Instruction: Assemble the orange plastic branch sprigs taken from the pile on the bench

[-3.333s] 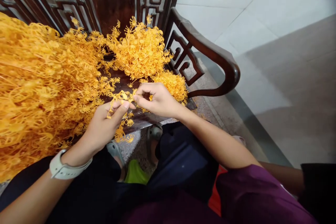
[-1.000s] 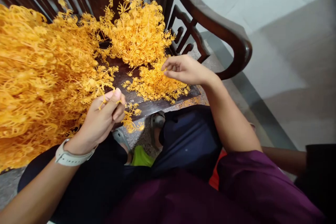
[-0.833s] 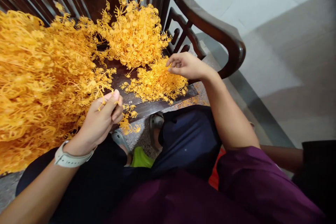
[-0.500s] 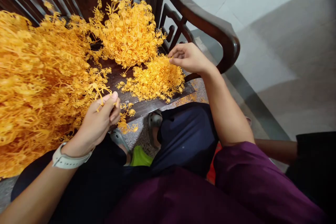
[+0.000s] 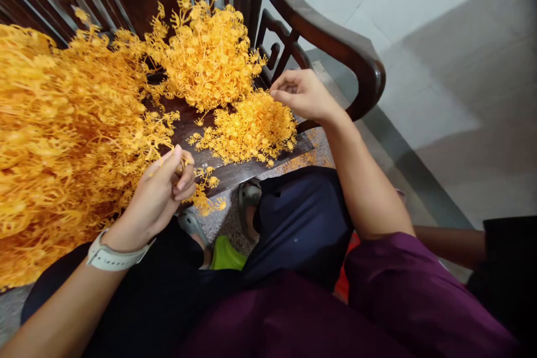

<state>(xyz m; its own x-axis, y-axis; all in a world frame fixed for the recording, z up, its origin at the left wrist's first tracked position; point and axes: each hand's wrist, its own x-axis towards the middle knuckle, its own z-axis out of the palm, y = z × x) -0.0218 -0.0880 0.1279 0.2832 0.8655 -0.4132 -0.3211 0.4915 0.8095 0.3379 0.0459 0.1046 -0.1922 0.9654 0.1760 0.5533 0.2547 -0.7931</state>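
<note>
My left hand [image 5: 168, 184] is closed, thumb against curled fingers, on an orange plastic flower sprig [image 5: 201, 201]; thin stems show at the fingers and blossoms hang below them. Most of its stem is hidden in the hand. My right hand [image 5: 300, 92] hovers at the upper right edge of a small heap of orange plastic flower pieces [image 5: 255, 128]. Its thumb and forefinger are drawn together in a pinch, and whatever lies between the tips is too small to make out. Behind that heap sits a larger clump of orange sprigs [image 5: 210, 59].
A big mass of orange sprigs [image 5: 62, 140] fills the left side. Everything lies on a dark wooden bench [image 5: 184, 123] with a curved armrest [image 5: 335, 45] at the right. Loose orange bits [image 5: 300, 162] lie on the floor. Another person's arm [image 5: 448, 245] shows at the right.
The sprig in my left hand has shifted lower, with its blossoms now beneath the fingers. My right hand has stayed almost in place beside the small heap.
</note>
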